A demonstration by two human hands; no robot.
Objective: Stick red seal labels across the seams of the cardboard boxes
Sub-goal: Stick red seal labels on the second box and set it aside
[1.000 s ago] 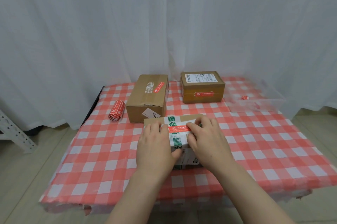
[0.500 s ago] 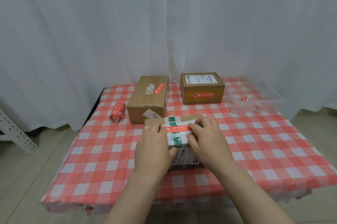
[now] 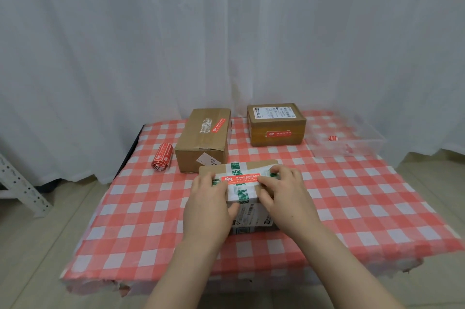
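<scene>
A small cardboard box (image 3: 251, 166) with white-and-green tape sits near the table's front middle. A red seal label (image 3: 240, 178) lies across its top seam. My left hand (image 3: 207, 204) rests on the box's left side, fingers on the label's left end and thumb on the front face. My right hand (image 3: 285, 194) covers the right side, fingertips pressing the label's right end. Behind stand a long brown box (image 3: 203, 141) and a squat brown box (image 3: 276, 123), each bearing a red label.
A roll of red seal labels (image 3: 162, 157) lies at the left by the long box. A clear plastic tray (image 3: 352, 141) with a small red scrap sits at the back right. The table carries a red-and-white checked cloth (image 3: 352, 203); white curtains hang behind.
My hands have slid slightly apart along the label, the left leftwards and the right rightwards, so more of the red label shows between them. The box has not moved.
</scene>
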